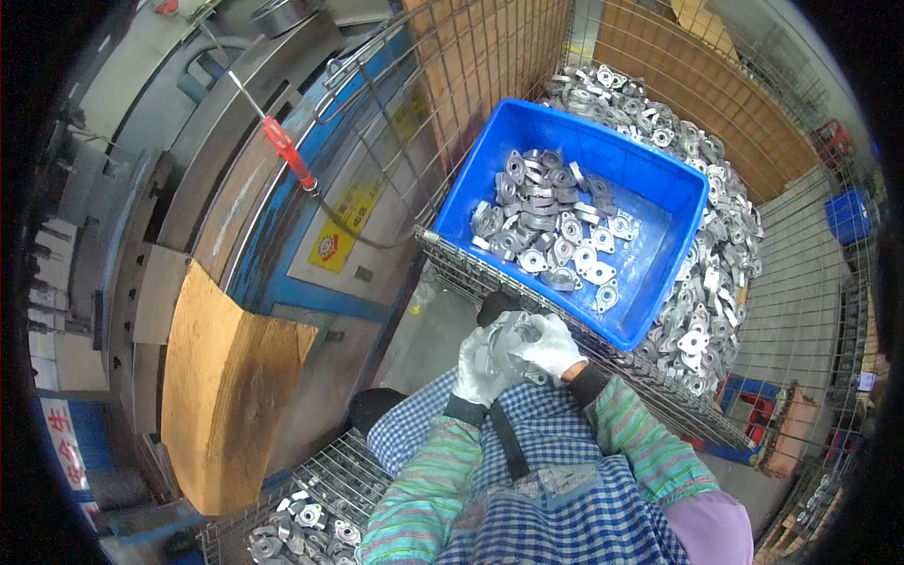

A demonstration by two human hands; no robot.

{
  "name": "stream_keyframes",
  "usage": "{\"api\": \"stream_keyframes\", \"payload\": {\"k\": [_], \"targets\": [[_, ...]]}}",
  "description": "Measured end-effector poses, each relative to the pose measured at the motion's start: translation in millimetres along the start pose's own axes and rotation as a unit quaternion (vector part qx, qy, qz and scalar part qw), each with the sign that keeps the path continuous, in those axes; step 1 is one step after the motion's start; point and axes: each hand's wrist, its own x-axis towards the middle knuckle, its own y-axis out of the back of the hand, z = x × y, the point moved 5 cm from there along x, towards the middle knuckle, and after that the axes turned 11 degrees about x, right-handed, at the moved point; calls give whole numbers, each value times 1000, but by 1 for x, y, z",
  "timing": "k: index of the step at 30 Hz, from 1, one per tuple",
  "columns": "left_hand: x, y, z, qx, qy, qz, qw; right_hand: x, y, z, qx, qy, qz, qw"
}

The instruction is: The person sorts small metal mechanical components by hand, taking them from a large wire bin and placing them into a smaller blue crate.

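In front of my lap, both gloved hands are closed around grey metal castings (509,339), which look like a small stack of flanged parts; how many is hidden by the fingers. My left hand (477,370), in a white glove, wraps them from the left and below. From the right, my right hand (552,347), gloved alike, grips the same castings with its fingers over them. Just beyond the hands stands a blue plastic bin (650,179), tilted in view, with a heap of similar flanged castings (541,212) at its left and middle.
A wire mesh cage (774,282) surrounds the bin, and a large pile of castings (702,282) lies behind and right of it. At lower left, more castings (306,527) lie by a wire rack. A blue machine with a wooden block (221,386) and a red-handled tool (287,153) stands left.
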Motion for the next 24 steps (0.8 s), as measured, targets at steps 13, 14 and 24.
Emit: {"api": "stream_keyframes", "payload": {"k": [13, 14, 24], "targets": [[-14, 3, -1, -94, -11, -52, 994, -19, -4, 56, 775, -107, -51, 620], [-15, -3, -1, -116, -4, -80, 990, -22, -2, 51, 790, -131, -71, 595], [-20, -10, 5, -143, -22, 36, 989, -36, 22, 24, 794, -191, -50, 575]]}}
